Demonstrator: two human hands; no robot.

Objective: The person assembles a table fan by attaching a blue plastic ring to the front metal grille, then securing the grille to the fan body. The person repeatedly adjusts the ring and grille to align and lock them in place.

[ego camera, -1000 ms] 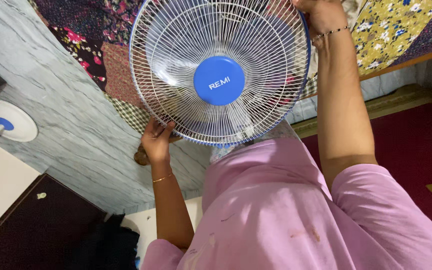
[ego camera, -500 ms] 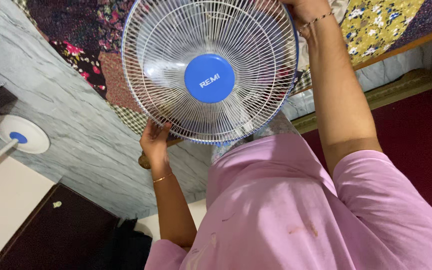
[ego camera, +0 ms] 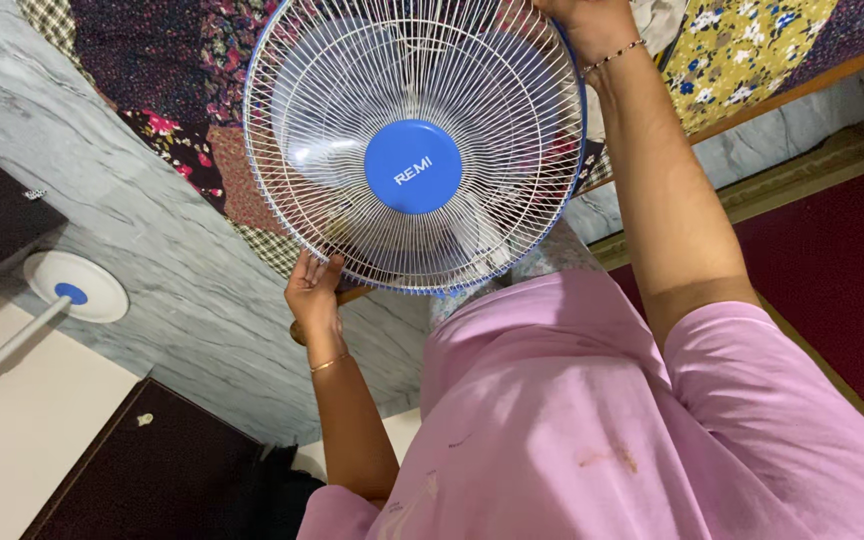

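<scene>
Two hands hold one fan head (ego camera: 414, 145) up in front of the person, and plenty lies around the grip. Beyond the fan, a patchwork quilt (ego camera: 162, 60) in dark floral and yellow squares covers a bed; left of the left hand runs a grey marbled floor (ego camera: 152, 290), and farther left stands the round white base (ego camera: 76, 287) with its pole (ego camera: 7, 345). Below the left arm sits a dark cabinet (ego camera: 142, 470). Right of the right arm lies a red carpet (ego camera: 842, 270). A pink shirt (ego camera: 592, 420) fills the near side, and nothing comes between the hands and the fan. Its grille is white wire with a blue rim and a round blue centre cap, pale blades showing behind the wires. At the lower left edge, the left hand (ego camera: 314, 290) curls its fingers round the rim, thumb towards the wires. Opposite it, at the upper right edge, the right hand (ego camera: 584, 22) closes over the rim, though its fingers are mostly cut off by the frame.
</scene>
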